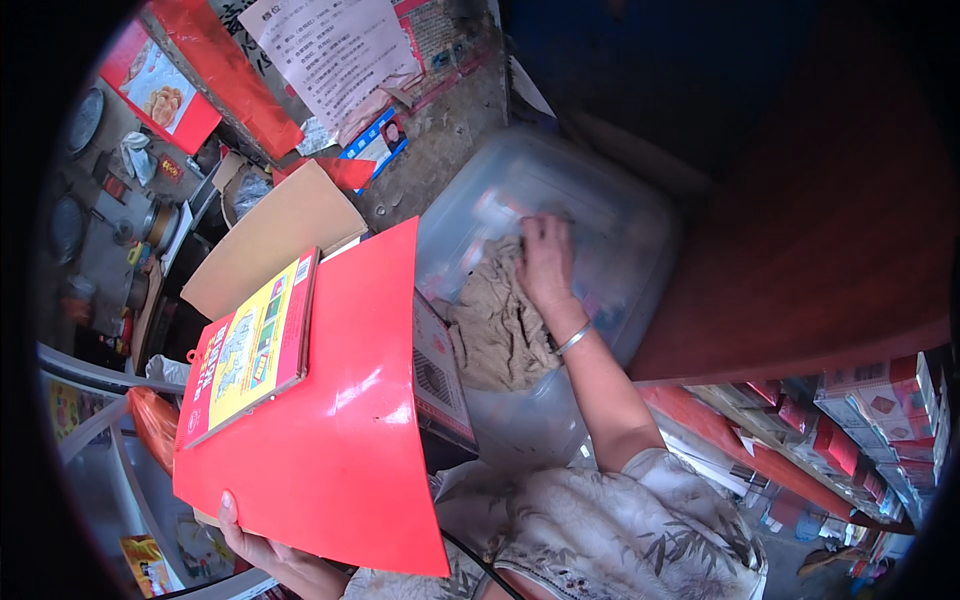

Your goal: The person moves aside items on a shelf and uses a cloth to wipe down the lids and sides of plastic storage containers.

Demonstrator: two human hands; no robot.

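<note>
My left hand (pixel 255 536) grips the lower edge of a large glossy red sheet (pixel 360 390), thumb on top, with cardboard showing beneath it. On the sheet lies a red and yellow printed pad or booklet (pixel 251 345). My right hand (pixel 546 251), a silver bangle at the wrist, reaches over a translucent plastic bin (pixel 615 187). It is slightly blurred, its fingers bent beside a crumpled tan cloth (pixel 502 322) on the bin; whether they touch the cloth or the bin's surface I cannot tell.
A bent cardboard flap (pixel 277 232) rises behind the pad. A printed box (pixel 439 367) stands between the red sheet and the bin. Dark red panel (pixel 810 277) overhangs the right side, with shelves of boxes (pixel 877 405) below. A glass case (pixel 127 450) is at lower left.
</note>
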